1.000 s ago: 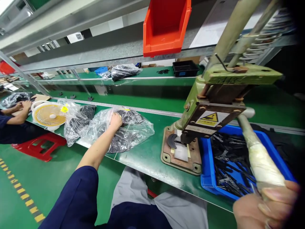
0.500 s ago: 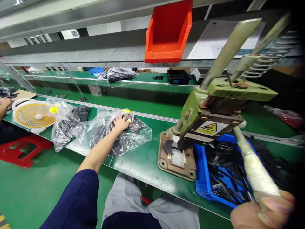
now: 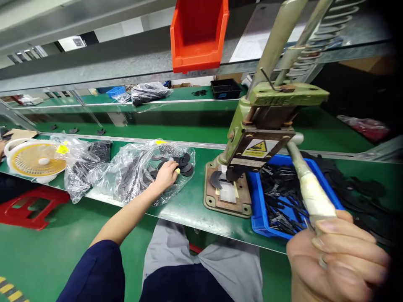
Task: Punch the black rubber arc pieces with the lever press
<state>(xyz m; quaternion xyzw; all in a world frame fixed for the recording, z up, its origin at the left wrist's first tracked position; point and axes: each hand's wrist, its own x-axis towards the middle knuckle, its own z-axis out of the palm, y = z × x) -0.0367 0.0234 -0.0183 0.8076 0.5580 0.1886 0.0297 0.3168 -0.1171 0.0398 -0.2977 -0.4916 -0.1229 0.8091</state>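
Note:
My left hand (image 3: 167, 175) reaches into the mouth of a clear plastic bag (image 3: 127, 157), on the bench left of the press. Its fingers are apart and touch dark curved flat pieces (image 3: 186, 163) there; two fingertips wear yellow and white covers. In the foreground at right, my right hand (image 3: 336, 256) is wrapped round the taped lever handle (image 3: 316, 195) of a green hand press (image 3: 241, 121). One dark curved piece (image 3: 215, 179) lies on the press base (image 3: 209, 197), beneath the raised press head.
A blue bin (image 3: 256, 209) of black parts stands right of the press, with more dark pieces beyond it. Left are another bag (image 3: 85, 163) and a yellow-white fan (image 3: 40, 159). An orange bin (image 3: 200, 54) hangs above. A co-worker's hand (image 3: 2, 149) shows far left.
My view has shifted. My left hand has moved right within the bag's mouth, onto the dark pieces, which are now more exposed. My right hand stays on the lever handle.

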